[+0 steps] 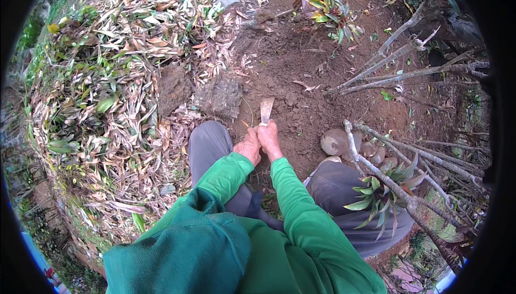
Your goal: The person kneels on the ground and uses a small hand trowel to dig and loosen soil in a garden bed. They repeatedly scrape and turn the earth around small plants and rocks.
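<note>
My right hand (pixel 269 136) grips a hand tool with a flat, flared metal blade (pixel 266 108), perhaps a trowel or scraper. The blade points away from me and lies against dug brown soil (pixel 294 116); its handle is mostly hidden in my fist. Pressed up against that fist is my left hand (pixel 248 147), with its fingers closed. A thin green stem (pixel 250 108) curves down to the left fingertips, and a small brownish leaf tip shows beside them. Just beyond my left knee lie a rough grey-brown stone (pixel 219 95) and a second rough clod or stone (pixel 173 89).
Dry leaf litter (pixel 133 120) covers the left side. Bare branches (pixel 387 185) reach in from the right, one with a leafy rosette (pixel 381 197) over my right knee. Rounded stones (pixel 334 142) lie beside that knee. A variegated plant (pixel 332 14) grows ahead.
</note>
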`<state>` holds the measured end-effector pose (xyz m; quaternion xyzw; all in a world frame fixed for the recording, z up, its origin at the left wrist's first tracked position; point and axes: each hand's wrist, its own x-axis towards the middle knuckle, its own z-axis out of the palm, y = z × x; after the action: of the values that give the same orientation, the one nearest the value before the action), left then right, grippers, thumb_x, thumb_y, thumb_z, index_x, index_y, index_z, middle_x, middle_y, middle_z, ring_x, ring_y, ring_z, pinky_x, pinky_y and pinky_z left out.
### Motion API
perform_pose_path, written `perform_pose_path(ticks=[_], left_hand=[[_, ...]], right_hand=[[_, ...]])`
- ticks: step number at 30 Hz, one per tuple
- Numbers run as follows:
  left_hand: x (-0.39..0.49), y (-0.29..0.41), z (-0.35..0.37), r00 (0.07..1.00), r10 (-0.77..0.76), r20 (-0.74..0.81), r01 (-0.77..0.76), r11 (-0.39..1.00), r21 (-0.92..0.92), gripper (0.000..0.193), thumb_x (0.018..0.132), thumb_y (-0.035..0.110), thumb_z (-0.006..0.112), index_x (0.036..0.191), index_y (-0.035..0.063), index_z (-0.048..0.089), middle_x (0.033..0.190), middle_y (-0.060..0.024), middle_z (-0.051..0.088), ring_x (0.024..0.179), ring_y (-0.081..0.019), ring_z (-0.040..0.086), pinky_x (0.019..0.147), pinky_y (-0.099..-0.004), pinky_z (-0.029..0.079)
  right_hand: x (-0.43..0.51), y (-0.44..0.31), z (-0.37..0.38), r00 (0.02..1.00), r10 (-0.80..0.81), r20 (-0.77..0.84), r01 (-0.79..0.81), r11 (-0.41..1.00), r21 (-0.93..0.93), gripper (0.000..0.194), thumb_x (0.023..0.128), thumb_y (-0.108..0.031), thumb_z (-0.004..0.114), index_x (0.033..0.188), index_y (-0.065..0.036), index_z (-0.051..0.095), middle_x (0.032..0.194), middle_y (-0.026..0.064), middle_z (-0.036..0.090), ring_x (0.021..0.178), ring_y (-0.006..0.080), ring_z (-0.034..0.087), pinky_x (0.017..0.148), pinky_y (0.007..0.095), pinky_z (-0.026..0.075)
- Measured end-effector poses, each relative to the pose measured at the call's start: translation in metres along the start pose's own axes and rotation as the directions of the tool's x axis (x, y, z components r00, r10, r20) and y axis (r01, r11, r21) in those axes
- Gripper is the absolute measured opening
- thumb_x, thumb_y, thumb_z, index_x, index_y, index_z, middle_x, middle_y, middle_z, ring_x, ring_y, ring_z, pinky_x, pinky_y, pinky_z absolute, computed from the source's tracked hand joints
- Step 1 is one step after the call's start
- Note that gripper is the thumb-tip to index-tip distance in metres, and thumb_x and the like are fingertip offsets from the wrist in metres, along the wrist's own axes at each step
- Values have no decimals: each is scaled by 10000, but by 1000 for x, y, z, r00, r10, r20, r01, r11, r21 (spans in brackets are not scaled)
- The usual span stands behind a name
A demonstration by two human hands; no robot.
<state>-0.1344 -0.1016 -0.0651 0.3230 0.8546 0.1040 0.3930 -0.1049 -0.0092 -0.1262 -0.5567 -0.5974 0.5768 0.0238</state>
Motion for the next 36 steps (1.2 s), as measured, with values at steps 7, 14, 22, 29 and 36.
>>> perform_pose_path(ticks=[7, 14, 22, 29, 36], left_hand=[[44, 51, -81, 954, 301, 0, -292, 925, 244, 518, 767, 219, 597, 1127, -130, 467, 934, -249, 632, 818, -325, 668, 704, -396, 541], [31, 43, -6, 1000, 22, 6, -22, 998, 53, 633, 688, 148, 676, 1186, -77, 357, 927, -233, 589, 722, -346, 661, 614, -416, 543], [27, -6, 58, 991, -129, -14, 120, 951, -285, 808, 693, 101, 661, 1320, -53, 173, 1127, -277, 477, 954, -436, 577, 792, -507, 474], [35, -14, 24, 998, -37, 60, 47, 982, -184, 563, 688, 146, 662, 1130, -21, 355, 958, -276, 589, 869, -454, 603, 762, -505, 480], [52, -6, -20, 977, -136, 162, 158, 979, -128, 691, 627, 257, 751, 1164, -64, 459, 991, -289, 625, 966, -413, 615, 873, -447, 483]], right_hand=[[47, -58, -33, 822, 359, 442, -543, 729, 417, 149, 779, 23, 501, 785, 100, 629, 729, 180, 649, 642, 266, 655, 560, 388, 532], [43, -11, -39, 928, 165, 335, -264, 925, 274, 122, 666, 24, 665, 762, -14, 600, 696, 32, 593, 603, 117, 545, 537, 291, 442], [20, 36, 1, 979, -195, -66, 168, 941, -294, 237, 651, -95, 648, 818, 24, 530, 699, 227, 601, 660, 382, 610, 594, 419, 475], [26, 19, -1, 999, -16, 33, 15, 1000, 15, 166, 646, -16, 600, 780, 10, 504, 624, 101, 560, 549, 235, 570, 501, 361, 446], [23, -19, 6, 980, 125, 156, -181, 883, 433, 173, 647, 74, 552, 742, -33, 453, 618, 46, 492, 478, 146, 479, 404, 318, 353]])
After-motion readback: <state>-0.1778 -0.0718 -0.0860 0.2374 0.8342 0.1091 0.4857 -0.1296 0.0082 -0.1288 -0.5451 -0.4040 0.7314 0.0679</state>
